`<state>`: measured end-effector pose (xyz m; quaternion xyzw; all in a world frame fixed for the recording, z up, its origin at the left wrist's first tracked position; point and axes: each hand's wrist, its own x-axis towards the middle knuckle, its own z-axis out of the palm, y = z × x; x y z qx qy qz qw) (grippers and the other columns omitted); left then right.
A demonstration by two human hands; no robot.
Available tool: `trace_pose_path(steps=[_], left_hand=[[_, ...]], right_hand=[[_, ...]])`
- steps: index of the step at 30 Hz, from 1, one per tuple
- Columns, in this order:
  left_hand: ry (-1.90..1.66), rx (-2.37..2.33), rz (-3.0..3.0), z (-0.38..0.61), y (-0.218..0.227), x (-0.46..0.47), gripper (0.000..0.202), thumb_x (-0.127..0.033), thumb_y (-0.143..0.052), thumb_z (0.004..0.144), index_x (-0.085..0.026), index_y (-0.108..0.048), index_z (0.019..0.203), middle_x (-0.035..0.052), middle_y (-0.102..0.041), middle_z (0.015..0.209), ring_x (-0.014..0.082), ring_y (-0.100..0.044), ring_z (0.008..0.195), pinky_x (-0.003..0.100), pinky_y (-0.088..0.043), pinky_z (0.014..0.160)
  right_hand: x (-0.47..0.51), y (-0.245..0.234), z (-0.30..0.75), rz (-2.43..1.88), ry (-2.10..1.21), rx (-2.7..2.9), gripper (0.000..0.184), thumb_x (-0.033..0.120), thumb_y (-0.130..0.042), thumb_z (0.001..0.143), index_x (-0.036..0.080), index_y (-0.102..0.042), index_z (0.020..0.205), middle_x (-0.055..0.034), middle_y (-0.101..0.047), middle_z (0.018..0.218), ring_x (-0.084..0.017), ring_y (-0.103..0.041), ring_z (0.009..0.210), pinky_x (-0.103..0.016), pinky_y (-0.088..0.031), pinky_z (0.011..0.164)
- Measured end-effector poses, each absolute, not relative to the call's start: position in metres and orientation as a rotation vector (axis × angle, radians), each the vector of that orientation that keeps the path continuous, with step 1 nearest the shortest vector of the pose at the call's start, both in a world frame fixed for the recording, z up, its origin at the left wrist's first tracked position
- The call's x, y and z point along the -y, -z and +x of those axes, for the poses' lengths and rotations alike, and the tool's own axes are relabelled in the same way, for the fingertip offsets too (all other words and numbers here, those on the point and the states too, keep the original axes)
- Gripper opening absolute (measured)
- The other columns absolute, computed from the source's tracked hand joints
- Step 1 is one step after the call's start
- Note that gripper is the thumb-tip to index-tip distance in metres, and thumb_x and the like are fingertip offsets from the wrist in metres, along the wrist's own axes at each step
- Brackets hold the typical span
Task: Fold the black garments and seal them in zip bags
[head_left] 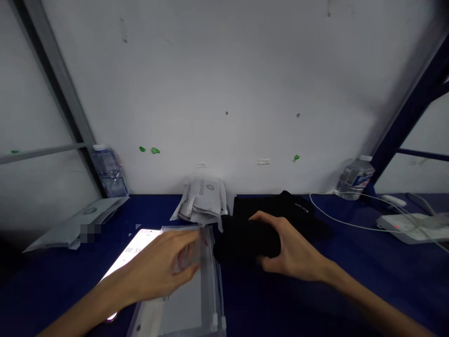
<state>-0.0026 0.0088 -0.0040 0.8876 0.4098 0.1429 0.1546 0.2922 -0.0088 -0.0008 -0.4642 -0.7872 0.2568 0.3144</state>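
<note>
My right hand (291, 250) grips a dark bundle of folded black cloth (242, 238), thumb at the near side and fingers over the far side. The bundle's left end lies close to the right edge of the clear zip bags (185, 309), which lie flat in front of me. Over the upper part of these bags is my left hand (171, 264), its fingers curved and the thumb apart from them, slightly blurred. Behind the bundle lies more black cloth (291, 206) with small pale print.
A pile of packed white bags (205, 199) rests against the wall. Left are a lit phone (129, 248), partly under my left forearm, flat packets (80, 220) and a water bottle (109, 173). Right are another bottle (356, 178), a white cable (345, 222) and a power strip (407, 227).
</note>
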Motion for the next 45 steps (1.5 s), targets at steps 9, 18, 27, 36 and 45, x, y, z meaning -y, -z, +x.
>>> trace_pose_path(steps=[9,18,27,36,45], left_hand=[[-0.137,-1.028,2.597,-0.004,0.019,-0.006,0.046,-0.018,-0.057,0.085,-0.038,-0.061,0.126,0.0022,-0.063,0.111,0.0249,-0.064,0.095,0.037,-0.046,0.083],[-0.137,-1.095,2.521,-0.003,0.015,-0.006,0.026,-0.015,-0.057,0.074,-0.024,-0.058,0.099,0.0008,-0.060,0.098,0.0208,-0.058,0.083,0.029,-0.043,0.069],[-0.137,-1.088,2.440,-0.005,0.016,-0.007,0.023,-0.015,-0.059,0.069,-0.024,-0.053,0.090,-0.0013,-0.057,0.090,0.0194,-0.056,0.084,0.027,-0.042,0.067],[-0.252,-1.121,2.441,-0.003,0.026,-0.018,0.003,-0.023,-0.066,0.083,-0.021,-0.067,0.085,-0.0001,-0.063,0.084,0.0176,-0.060,0.076,0.029,-0.046,0.070],[-0.269,-1.021,2.453,-0.005,0.024,-0.017,0.012,-0.024,-0.051,0.097,-0.021,-0.061,0.092,0.0010,-0.059,0.095,0.0180,-0.058,0.084,0.029,-0.043,0.071]], right_hand=[[-0.001,0.006,0.302,-1.402,-0.476,2.147,0.047,0.015,-0.067,0.061,0.021,-0.059,0.108,-0.0010,-0.064,0.086,-0.022,-0.061,0.079,-0.033,-0.048,0.068],[-0.003,0.008,0.297,-1.374,-0.468,2.184,0.042,0.014,-0.066,0.063,0.020,-0.058,0.104,0.0011,-0.064,0.080,-0.018,-0.060,0.070,-0.029,-0.044,0.062],[-0.002,0.008,0.295,-1.361,-0.485,2.226,0.042,0.017,-0.067,0.064,0.020,-0.056,0.104,0.0024,-0.063,0.079,-0.016,-0.058,0.066,-0.029,-0.042,0.060],[-0.002,0.009,0.298,-1.359,-0.429,2.220,0.046,0.016,-0.068,0.063,0.020,-0.057,0.107,0.0004,-0.066,0.086,-0.020,-0.061,0.076,-0.032,-0.046,0.068],[-0.001,0.008,0.298,-1.332,-0.479,2.208,0.045,0.015,-0.067,0.063,0.020,-0.058,0.106,-0.0002,-0.067,0.087,-0.019,-0.063,0.075,-0.033,-0.049,0.069]])
